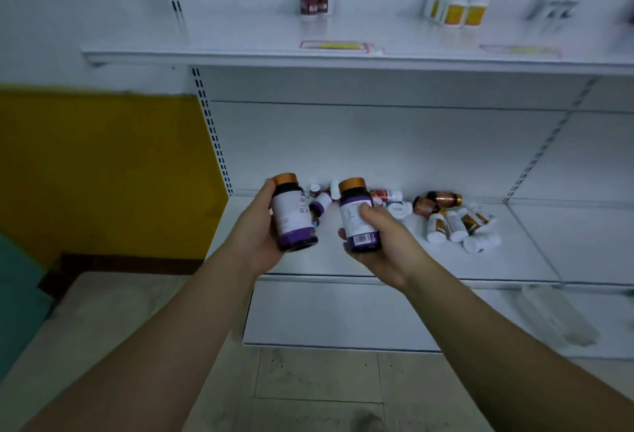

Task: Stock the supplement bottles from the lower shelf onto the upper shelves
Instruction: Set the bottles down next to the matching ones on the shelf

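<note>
A: Hands?
B: Left hand [255,236] wraps the left bottle [291,215], thumb up near the orange cap, fingers curled behind it. Right hand [386,250] cups the right bottle [358,222] low down, thumb pressed across the label.
A: Axis?
B: Both long axes are near vertical, caps up, tops leaning a little left.
A: Where, against the shelves?
B: Both are in the air just in front of the lower shelf [377,265], apart from the pile [453,222] lying to the right. The upper shelf [240,54] is above and further back.
A: Nearer hand?
B: About level, can't split them. The left bottle is below the shelf's left part, the right one roughly below the brown pair [314,3].
A: Move?
B: My guess is lift up and forward, then set them down base first. The right palm looks partly under the base, so it may have to slide off.
</note>
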Available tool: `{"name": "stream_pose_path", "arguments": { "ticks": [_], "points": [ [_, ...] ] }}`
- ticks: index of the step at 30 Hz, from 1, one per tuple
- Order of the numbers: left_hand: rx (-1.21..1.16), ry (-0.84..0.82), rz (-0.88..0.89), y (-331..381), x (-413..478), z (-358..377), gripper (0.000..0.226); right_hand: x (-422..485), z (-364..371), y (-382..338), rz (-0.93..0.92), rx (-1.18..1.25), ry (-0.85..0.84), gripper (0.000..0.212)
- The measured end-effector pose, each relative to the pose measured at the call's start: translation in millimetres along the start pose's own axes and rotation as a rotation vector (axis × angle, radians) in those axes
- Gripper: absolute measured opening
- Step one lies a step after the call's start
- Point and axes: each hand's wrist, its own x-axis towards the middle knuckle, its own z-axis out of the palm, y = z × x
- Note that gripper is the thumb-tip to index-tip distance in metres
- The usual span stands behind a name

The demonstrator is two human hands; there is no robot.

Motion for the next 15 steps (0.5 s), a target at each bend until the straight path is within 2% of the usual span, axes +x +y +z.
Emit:
{"name": "stream_pose_path", "arguments": {
  "ticks": [2, 6, 10, 13, 15],
  "points": [
    [-0.017, -0.078, -0.008, 7.1, -15.7, 16.3, 0.060, -22.6, 8.8, -16.8, -0.069, 0.009, -0.050, 0.029],
    [0.082, -0.095, 0.008, 15.2, -47.9, 50.3, 0.059, -63.9, 23.1, -51.2, -0.100, 0.137, -0.121, 0.045],
    [0.059, -0.235, -0.008, 22.8, -78.6, 82.6, 0.070, -96.4, 30.9, -81.5, -0.276, 0.025, -0.156, 0.057],
    [0.101, -0.349, 0.076, 26.5, -99.6, 109.7, 0.049, -111.1, 30.9, -105.4, -0.341, 0.035, -0.158, 0.049],
    [0.137, -0.366, 0.161, 24.7, -107.4, 125.7, 0.047, -118.2, 29.0, -121.5, -0.336, 0.068, -0.163, 0.048]
  ]
}}
